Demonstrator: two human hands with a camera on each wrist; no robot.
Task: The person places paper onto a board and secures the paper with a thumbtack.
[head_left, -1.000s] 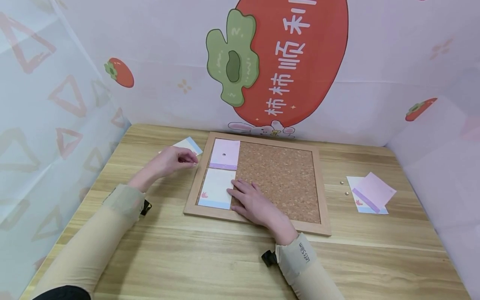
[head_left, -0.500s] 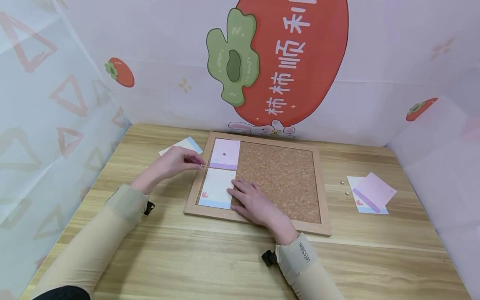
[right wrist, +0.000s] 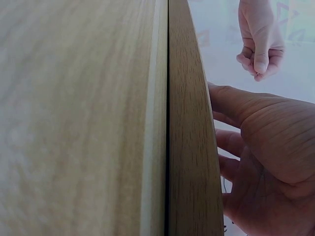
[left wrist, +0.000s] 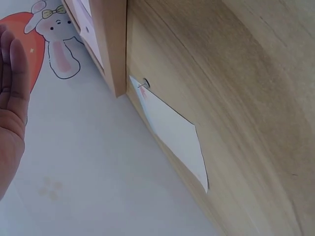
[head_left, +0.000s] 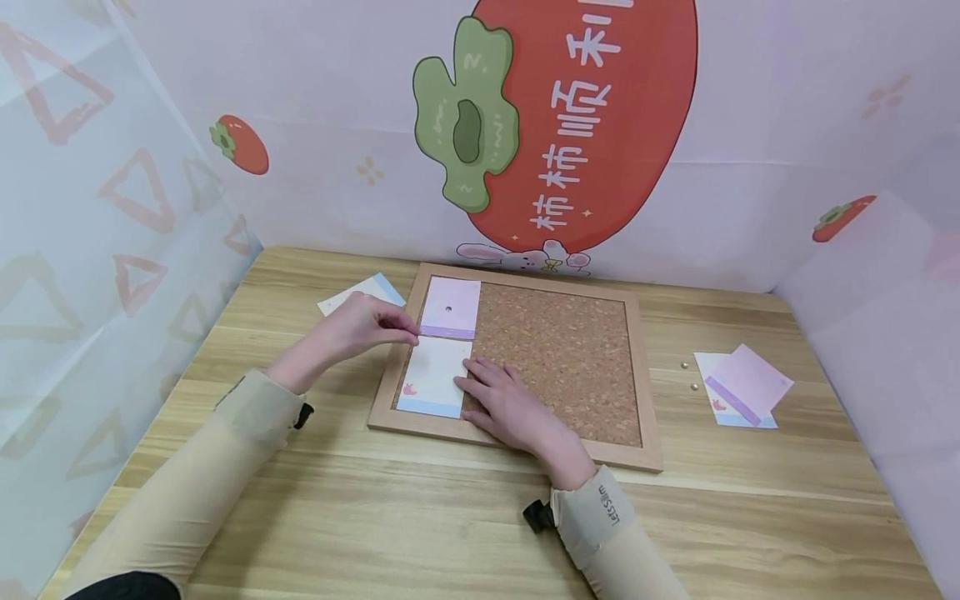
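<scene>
A wood-framed corkboard (head_left: pixel 558 367) lies on the table. In its left part a lilac note sheet (head_left: pixel 452 300) bears a metal thumbtack (head_left: pixel 448 309); below it lies a white note sheet (head_left: pixel 435 371) with a blue edge. My left hand (head_left: pixel 352 325) pinches a small thumbtack, mostly hidden by the fingertips, over the top left corner of the white sheet. Spread flat, my right hand (head_left: pixel 513 408) rests on the cork with fingertips on the white sheet's right edge. The right wrist view shows the left hand's pinched fingertips (right wrist: pixel 261 65) above the board.
Left of the board lies another white sheet (head_left: pixel 367 290), with a thumbtack (left wrist: pixel 146 83) beside it in the left wrist view. To the right are two gold thumbtacks (head_left: pixel 684 365), a lilac sheet (head_left: pixel 750 379) and a white sheet (head_left: pixel 708 362) beneath it. Printed cloth (head_left: pixel 330 200) walls the table.
My left hand has moved right and slightly down, from beside the frame to the white sheet's upper left corner. The right hand has stayed in place.
</scene>
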